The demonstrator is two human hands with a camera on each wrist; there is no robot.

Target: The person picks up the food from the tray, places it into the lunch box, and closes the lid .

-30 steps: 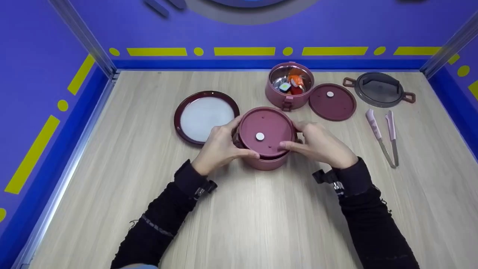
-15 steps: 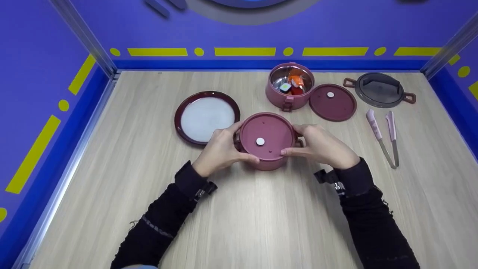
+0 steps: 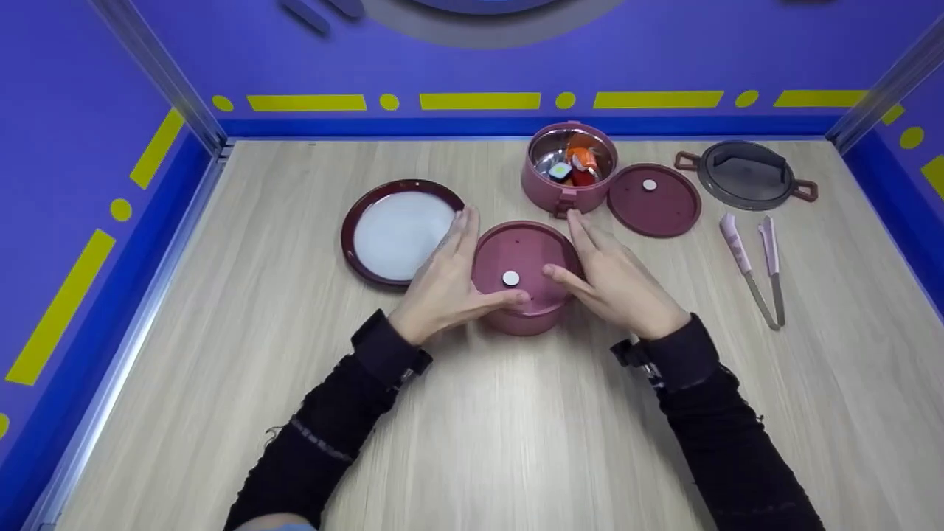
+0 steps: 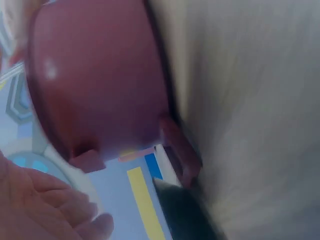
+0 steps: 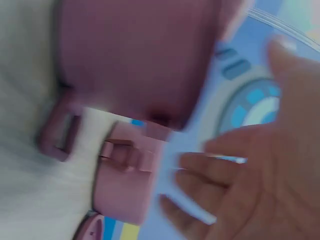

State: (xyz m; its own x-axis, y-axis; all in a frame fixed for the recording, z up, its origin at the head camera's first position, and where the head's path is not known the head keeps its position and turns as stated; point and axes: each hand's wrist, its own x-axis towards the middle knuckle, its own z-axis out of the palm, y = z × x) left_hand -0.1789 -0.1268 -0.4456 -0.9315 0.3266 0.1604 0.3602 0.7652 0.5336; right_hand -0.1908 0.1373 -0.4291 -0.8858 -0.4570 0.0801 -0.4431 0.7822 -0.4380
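A round pink lunch container (image 3: pixel 525 324) stands mid-table with a pink lid (image 3: pixel 527 258) on top, which has a white knob. My left hand (image 3: pixel 446 284) is at its left side, fingers straight and thumb over the lid's front edge. On the right, my right hand (image 3: pixel 619 280) has its fingers extended, its thumb over the lid. The left wrist view shows the container's side handle (image 4: pixel 182 152) and the hand's fingers (image 4: pixel 60 200) apart from the wall. A similar gap lies between the right hand's fingers (image 5: pixel 215 170) and the container wall (image 5: pixel 135 55) in the right wrist view.
Behind stands an uncovered pink container (image 3: pixel 564 195) holding toy sushi (image 3: pixel 582 158). A dark red lid (image 3: pixel 656 214), a grey lid with handles (image 3: pixel 745 181) and tongs (image 3: pixel 774 251) lie to the right. The red-rimmed plate (image 3: pixel 402 236) sits close by the left hand.
The pink lid shifted toward the person and down, and its front gap over the container closed. Both hands then loosened from the sides, their fingers straightening and lifting.
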